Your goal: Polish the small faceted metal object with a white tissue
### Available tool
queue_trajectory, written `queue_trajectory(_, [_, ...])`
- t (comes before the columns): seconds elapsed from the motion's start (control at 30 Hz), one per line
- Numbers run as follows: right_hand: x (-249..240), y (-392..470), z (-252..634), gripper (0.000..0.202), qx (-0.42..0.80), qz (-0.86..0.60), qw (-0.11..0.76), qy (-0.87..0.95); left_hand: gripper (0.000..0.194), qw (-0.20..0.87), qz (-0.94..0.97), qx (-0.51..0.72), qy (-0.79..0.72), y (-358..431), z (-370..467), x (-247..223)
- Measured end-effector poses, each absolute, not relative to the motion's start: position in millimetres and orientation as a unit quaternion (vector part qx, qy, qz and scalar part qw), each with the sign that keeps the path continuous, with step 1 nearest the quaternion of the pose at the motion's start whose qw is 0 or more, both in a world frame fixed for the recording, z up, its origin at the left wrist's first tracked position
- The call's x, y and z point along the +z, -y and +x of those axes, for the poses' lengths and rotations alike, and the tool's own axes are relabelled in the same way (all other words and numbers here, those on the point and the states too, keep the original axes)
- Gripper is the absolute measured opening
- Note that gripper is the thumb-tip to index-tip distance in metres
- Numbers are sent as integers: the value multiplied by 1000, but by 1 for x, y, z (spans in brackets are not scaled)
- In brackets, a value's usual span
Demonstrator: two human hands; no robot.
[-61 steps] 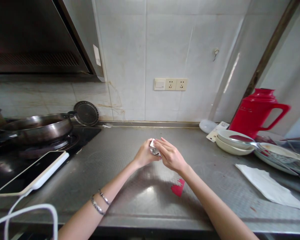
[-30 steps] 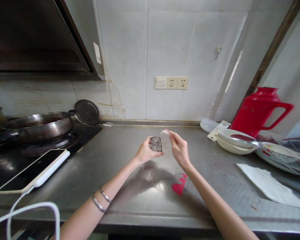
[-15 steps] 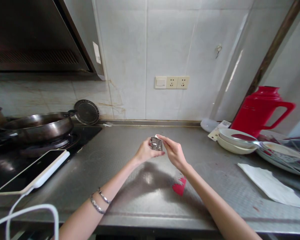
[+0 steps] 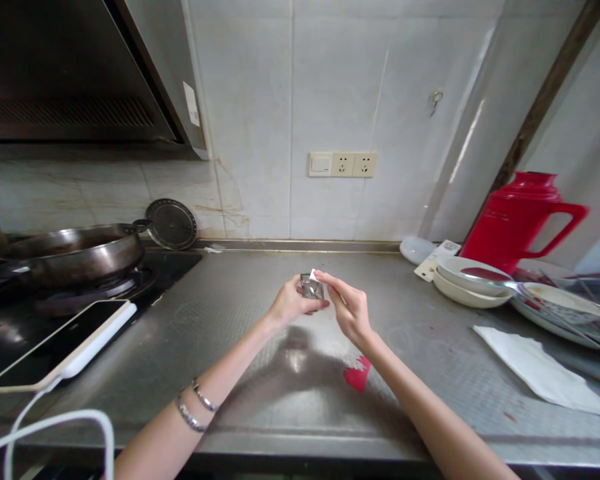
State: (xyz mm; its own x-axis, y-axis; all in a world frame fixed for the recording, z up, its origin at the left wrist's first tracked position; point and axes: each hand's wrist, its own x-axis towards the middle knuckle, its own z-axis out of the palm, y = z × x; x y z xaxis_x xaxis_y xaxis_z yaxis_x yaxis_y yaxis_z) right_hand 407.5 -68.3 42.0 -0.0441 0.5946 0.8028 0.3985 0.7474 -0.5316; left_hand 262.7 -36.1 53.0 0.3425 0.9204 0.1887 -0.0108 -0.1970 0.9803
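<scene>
My left hand (image 4: 289,303) is wrapped round a small, square-looking, see-through glass object (image 4: 312,288), raised above the steel counter. Its exact kind I cannot make out. Fingers and thumb grip it from the left and below. My right hand (image 4: 353,308) comes in from the other side, fingertips pinched together on a small white piece (image 4: 313,274), perhaps paper or tissue. That piece rests at the upper edge of the glass object. Both forearms reach over the counter, with two bracelets (image 4: 193,408) on the left one.
On the left, a phone (image 4: 60,347) with a white cable lies by the stove, where a pan (image 4: 80,253) stands. To the right are a red thermos (image 4: 513,220), stacked bowls (image 4: 473,290) and a white napkin (image 4: 540,367). A torn red patch (image 4: 357,375) marks the counter.
My right hand has shifted slightly, and more of the white piece shows at the glass object's upper edge. My left hand keeps its grip. The view has moved a little.
</scene>
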Motion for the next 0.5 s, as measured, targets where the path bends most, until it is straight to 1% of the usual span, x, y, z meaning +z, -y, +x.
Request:
queue_trajectory(0.17, [43,71,407,28,85,-325,622,707,59,506,639,459,-354,36,263,54])
queue_trajectory(0.37, [43,62,408,26,120,-404,666,616,59,486,658,436,-375,32,263,47])
queue_trajectory(0.43, [43,57,410,27,140,-401,650,630,61,475,673,422,-379,30,263,42])
queue_trajectory(0.5, [43,54,412,28,171,-381,610,674,63,467,685,412,-378,29,262,38])
